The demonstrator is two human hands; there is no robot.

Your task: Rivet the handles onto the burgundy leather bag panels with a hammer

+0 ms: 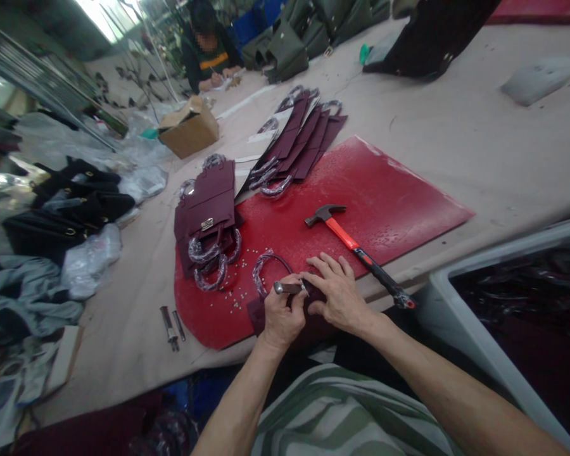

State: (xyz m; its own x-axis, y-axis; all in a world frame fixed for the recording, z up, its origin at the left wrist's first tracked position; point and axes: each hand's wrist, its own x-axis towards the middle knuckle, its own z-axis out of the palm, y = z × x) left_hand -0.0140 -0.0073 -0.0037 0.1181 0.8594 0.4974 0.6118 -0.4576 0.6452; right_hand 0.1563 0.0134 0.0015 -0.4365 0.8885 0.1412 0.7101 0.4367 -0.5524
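Pinched in my left hand (pixel 284 320) is a metal punch (pixel 287 288), its lower end hidden by my fingers. Beneath both hands lies a burgundy leather bag panel (pixel 255 315) with a plastic-wrapped handle (pixel 260 269), at the near edge of a red mat (pixel 389 183). My right hand (pixel 339 294) rests on this panel with its fingers spread, thumb close to the punch. A claw hammer (pixel 344 237) with an orange and black handle lies on the mat just beyond my right hand. Small metal studs (pixel 237 296) are scattered to the left.
Stacked burgundy bag panels (pixel 209 193) lie on the mat's left, with more (pixel 304 139) behind. Two metal tools (pixel 170 329) sit left. A cardboard box (pixel 190 126) stands farther back, near a seated person (pixel 211 44). A grey bin (pixel 470 329) borders the right.
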